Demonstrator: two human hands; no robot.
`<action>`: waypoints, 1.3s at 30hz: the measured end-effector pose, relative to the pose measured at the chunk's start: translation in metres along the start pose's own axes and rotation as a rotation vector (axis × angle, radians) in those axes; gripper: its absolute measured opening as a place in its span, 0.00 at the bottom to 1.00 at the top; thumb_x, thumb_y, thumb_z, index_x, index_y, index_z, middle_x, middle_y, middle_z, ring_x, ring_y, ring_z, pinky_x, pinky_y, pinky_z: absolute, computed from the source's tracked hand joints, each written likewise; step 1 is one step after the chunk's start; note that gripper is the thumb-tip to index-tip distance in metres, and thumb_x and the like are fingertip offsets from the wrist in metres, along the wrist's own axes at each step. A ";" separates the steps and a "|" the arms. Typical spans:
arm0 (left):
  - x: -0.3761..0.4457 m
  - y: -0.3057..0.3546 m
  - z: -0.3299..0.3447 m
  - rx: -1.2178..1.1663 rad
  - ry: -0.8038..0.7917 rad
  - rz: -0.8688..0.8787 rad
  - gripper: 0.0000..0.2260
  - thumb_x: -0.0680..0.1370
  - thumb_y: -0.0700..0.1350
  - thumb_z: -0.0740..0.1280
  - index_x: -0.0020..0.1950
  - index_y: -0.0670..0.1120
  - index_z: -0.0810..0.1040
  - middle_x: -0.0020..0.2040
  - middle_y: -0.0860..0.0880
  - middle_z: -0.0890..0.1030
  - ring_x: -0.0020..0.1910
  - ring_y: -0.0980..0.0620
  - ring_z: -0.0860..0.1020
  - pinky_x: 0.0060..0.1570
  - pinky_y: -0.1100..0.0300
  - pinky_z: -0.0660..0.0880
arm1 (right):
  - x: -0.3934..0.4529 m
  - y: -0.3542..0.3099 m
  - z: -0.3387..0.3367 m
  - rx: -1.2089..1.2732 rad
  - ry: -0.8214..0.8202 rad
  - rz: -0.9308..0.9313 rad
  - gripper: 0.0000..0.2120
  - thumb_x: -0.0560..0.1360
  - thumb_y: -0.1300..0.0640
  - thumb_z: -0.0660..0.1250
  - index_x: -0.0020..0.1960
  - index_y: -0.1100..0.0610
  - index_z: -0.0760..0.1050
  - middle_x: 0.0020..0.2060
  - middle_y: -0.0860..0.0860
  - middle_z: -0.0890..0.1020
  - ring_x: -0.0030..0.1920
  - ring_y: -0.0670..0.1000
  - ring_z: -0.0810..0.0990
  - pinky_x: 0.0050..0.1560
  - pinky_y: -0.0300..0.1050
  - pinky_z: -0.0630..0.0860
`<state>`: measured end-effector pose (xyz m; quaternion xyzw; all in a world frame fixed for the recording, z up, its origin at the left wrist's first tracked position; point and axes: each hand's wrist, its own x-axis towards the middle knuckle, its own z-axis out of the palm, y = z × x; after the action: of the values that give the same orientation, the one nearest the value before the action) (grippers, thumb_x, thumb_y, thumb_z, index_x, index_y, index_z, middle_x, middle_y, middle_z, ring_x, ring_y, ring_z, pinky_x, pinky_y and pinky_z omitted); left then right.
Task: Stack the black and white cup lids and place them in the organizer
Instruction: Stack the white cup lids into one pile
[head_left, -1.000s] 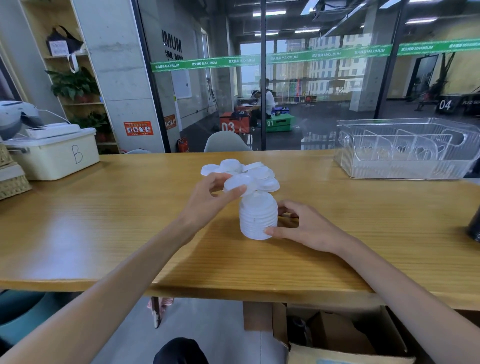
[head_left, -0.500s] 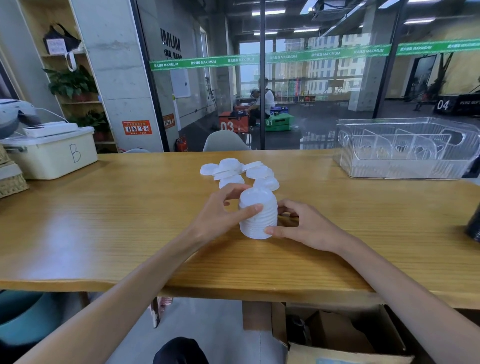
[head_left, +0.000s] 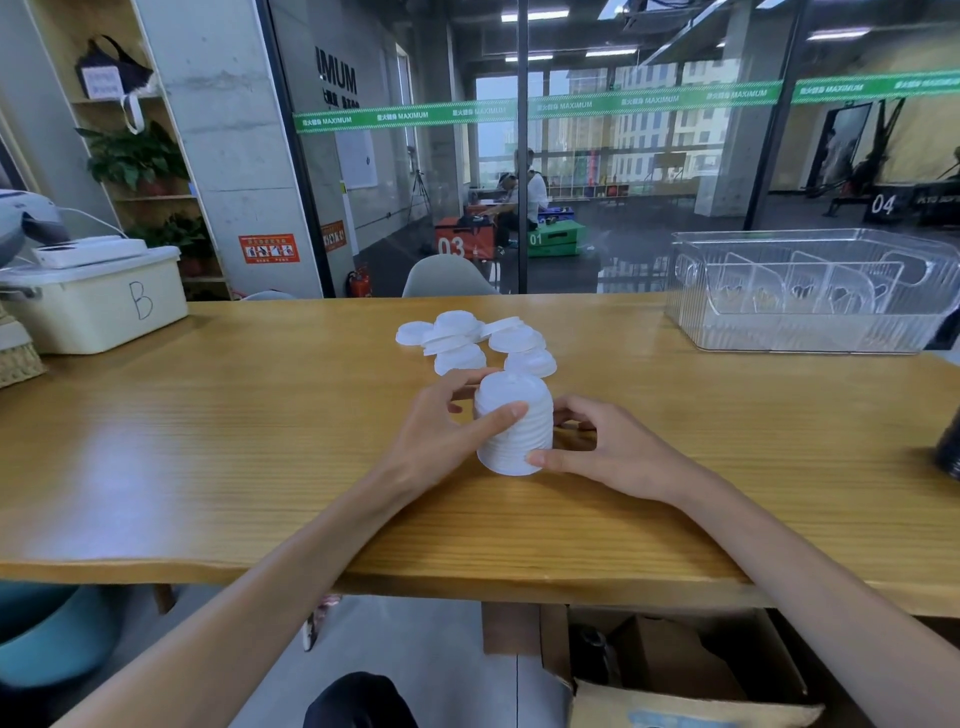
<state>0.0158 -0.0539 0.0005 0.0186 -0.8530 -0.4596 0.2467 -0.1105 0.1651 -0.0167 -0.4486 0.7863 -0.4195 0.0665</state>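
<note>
A tall stack of white cup lids (head_left: 514, 423) stands on the wooden table (head_left: 208, 441) in the middle. My left hand (head_left: 441, 434) grips the stack's upper left side, thumb across its front. My right hand (head_left: 608, 452) holds the stack's lower right side, thumb at its base. Several loose white lids (head_left: 467, 340) lie scattered just behind the stack. The clear plastic organizer (head_left: 810, 291) with dividers sits at the far right of the table. No black lids are clearly visible.
A cream storage box marked B (head_left: 98, 301) stands at the table's far left, beside a woven basket (head_left: 15, 358). A dark object (head_left: 948, 452) sits at the right edge. An open cardboard box (head_left: 675, 670) lies under the table. A glass wall runs behind.
My left hand brought a lid down onto the stack and now wraps the stack's upper side. My right hand stayed at the base.
</note>
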 end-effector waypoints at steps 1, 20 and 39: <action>0.000 0.000 0.000 -0.006 0.003 -0.002 0.25 0.74 0.64 0.76 0.69 0.57 0.82 0.63 0.65 0.85 0.64 0.67 0.80 0.62 0.63 0.72 | 0.000 0.000 0.000 -0.002 0.000 0.003 0.25 0.74 0.45 0.81 0.69 0.44 0.79 0.61 0.37 0.84 0.64 0.34 0.79 0.61 0.24 0.70; 0.005 -0.002 -0.004 -0.069 -0.085 -0.098 0.28 0.73 0.62 0.78 0.69 0.54 0.80 0.66 0.58 0.83 0.68 0.58 0.79 0.67 0.58 0.76 | -0.001 -0.005 0.000 0.003 0.004 0.005 0.25 0.74 0.44 0.81 0.68 0.43 0.79 0.61 0.38 0.84 0.64 0.36 0.79 0.65 0.33 0.73; 0.015 0.016 -0.006 -0.090 -0.159 -0.097 0.31 0.73 0.67 0.78 0.73 0.60 0.76 0.69 0.59 0.80 0.67 0.62 0.79 0.60 0.67 0.74 | 0.000 -0.002 0.000 0.009 0.009 -0.004 0.21 0.75 0.50 0.81 0.66 0.45 0.79 0.56 0.28 0.83 0.61 0.33 0.80 0.59 0.24 0.70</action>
<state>0.0086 -0.0533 0.0218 0.0123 -0.8465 -0.5089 0.1562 -0.1094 0.1646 -0.0157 -0.4482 0.7836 -0.4254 0.0643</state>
